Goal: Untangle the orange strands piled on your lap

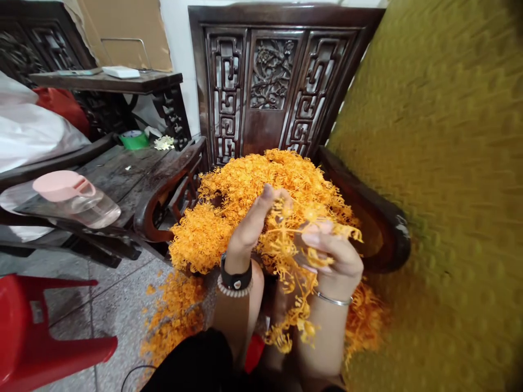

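My right hand (341,256) is closed, thumb and fingers pinching a branching orange sprig (284,234) that looks like plastic flower parts. Loose strands of it hang down between my forearms. My left hand (251,220) is beside the sprig, thumb raised and apart from the fingers, which are partly hidden behind the strands. It wears a black wristband and a beaded bracelet; a silver bangle circles the right wrist. Behind both hands, a large heap of similar orange pieces (261,171) fills the seat of a carved wooden chair (267,128).
More orange pieces (175,310) lie on the floor. To the left are a wooden bench with a pink-lidded bottle (77,198) and green tape (134,140), and a red stool (44,332). A yellow textured surface (441,179) rises along the right.
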{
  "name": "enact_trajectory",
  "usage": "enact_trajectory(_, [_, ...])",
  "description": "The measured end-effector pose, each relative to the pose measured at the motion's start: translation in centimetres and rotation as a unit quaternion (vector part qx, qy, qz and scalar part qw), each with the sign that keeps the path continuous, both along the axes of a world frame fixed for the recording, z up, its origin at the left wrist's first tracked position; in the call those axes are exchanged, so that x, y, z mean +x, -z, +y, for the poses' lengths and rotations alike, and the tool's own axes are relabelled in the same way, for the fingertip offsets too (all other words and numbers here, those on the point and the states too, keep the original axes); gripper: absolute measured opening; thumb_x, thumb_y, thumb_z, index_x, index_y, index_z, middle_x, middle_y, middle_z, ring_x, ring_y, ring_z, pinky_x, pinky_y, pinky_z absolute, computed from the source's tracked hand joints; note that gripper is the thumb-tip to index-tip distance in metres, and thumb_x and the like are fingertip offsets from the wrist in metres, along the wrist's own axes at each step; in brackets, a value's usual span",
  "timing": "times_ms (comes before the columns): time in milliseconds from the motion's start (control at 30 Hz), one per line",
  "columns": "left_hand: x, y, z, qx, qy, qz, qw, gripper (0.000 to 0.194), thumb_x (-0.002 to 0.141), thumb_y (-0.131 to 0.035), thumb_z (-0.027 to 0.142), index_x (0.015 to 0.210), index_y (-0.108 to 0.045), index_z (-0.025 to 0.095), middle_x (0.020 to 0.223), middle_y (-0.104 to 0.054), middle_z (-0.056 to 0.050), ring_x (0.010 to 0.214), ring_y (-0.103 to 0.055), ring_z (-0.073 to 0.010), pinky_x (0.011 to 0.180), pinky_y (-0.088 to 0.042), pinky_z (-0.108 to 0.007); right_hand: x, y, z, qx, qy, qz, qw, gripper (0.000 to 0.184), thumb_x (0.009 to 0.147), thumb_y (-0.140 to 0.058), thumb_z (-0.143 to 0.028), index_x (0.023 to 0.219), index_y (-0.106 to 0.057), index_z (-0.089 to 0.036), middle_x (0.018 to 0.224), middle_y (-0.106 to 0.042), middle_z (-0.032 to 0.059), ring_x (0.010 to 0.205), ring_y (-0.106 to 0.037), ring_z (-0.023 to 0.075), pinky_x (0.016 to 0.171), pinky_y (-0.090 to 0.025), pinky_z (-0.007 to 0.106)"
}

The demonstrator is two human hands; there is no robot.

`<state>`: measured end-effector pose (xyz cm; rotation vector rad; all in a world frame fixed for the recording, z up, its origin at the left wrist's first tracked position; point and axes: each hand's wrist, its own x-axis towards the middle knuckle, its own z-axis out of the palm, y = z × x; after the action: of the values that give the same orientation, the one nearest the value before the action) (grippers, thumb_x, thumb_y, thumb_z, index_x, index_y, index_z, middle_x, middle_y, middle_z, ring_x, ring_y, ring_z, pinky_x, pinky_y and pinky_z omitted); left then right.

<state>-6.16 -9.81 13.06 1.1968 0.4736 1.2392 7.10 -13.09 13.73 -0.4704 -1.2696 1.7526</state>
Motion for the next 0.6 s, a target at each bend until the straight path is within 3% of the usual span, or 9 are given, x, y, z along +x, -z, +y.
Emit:
enact_trajectory(100, [-0.2, 0.4, -0.1, -0.034, 0.103, 0.019, 0.994, 0.041, 0.075, -0.058, 0.056, 0.063, -0.052, 0.016, 0.059, -0.043, 0.002, 0.052, -0.038, -0.0077, 0.047, -0.03, -0.022, -0.2, 0.3, 0.5, -0.018, -0.023, -0.065, 0.997, 0.041, 0.074, -0.062, -0.033, 0.047, -0.035, -0.018, 0.036, -0.02, -0.0107, 0.028, -0.012, 0.0009, 0.027, -0.008, 0.018])
enact_trajectory(167, [-0.1, 0.5, 0.1, -0.038, 0.124, 0.013, 0.991, 0.036, 0.072, -0.065, 0.048, 0.063, -0.053, 0.014, 0.058, -0.043, 0.002, 0.051, -0.038, -0.0063, 0.047, -0.03, -0.021, -0.3, 0.0, 0.8, -0.012, -0.016, -0.094, 0.995, 0.044, 0.075, -0.062, -0.039, 0.048, -0.034, -0.018, 0.037, -0.018, -0.0111, 0.029, -0.01, 0.0008, 0.028, -0.007, 0.018])
enact_trajectory(333, [0.2, 0.6, 0.8, 0.021, 0.054, -0.005, 0.998, 0.028, 0.072, -0.068, 0.038, 0.062, -0.057, 0.014, 0.058, -0.046, 0.003, 0.055, -0.041, -0.0056, 0.051, -0.033, -0.019, -0.1, -0.8, 0.6, 0.089, 0.092, -0.195, 0.972, 0.045, 0.075, -0.064, -0.035, 0.043, -0.038, -0.016, 0.035, -0.028, -0.008, 0.032, -0.022, 0.0013, 0.032, -0.013, 0.019])
enact_trajectory(400, [0.3, 0.6, 0.7, 0.037, 0.063, -0.001, 0.997, 0.028, 0.068, -0.071, 0.036, 0.058, -0.056, 0.014, 0.057, -0.046, 0.003, 0.054, -0.041, -0.0054, 0.05, -0.033, -0.019, -0.1, -0.9, 0.2, 0.108, 0.123, -0.201, 0.966, 0.048, 0.076, -0.063, -0.035, 0.041, -0.036, -0.016, 0.035, -0.029, -0.0071, 0.034, -0.022, 0.0017, 0.034, -0.011, 0.021])
enact_trajectory(500, [0.7, 0.7, 0.2, -0.014, 0.099, -0.063, 0.993, 0.038, 0.068, -0.068, 0.043, 0.051, -0.048, 0.015, 0.047, -0.038, 0.005, 0.043, -0.032, -0.0042, 0.042, -0.027, -0.021, -0.5, -0.7, -0.1, 0.125, 0.093, -0.138, 0.978, 0.052, 0.076, -0.06, -0.038, 0.039, -0.03, -0.017, 0.034, -0.024, -0.0068, 0.033, -0.019, 0.0031, 0.034, -0.01, 0.024])
enact_trajectory(600, [1.5, 0.5, -0.2, -0.074, 0.066, -0.165, 0.981, 0.041, 0.067, -0.065, 0.045, 0.05, -0.042, 0.016, 0.044, -0.03, 0.006, 0.038, -0.026, -0.0031, 0.039, -0.022, -0.022, -1.3, -0.7, 0.1, 0.181, 0.117, -0.075, 0.974, 0.053, 0.075, -0.06, -0.038, 0.039, -0.027, -0.018, 0.035, -0.019, -0.006, 0.034, -0.017, 0.0046, 0.035, -0.01, 0.025])
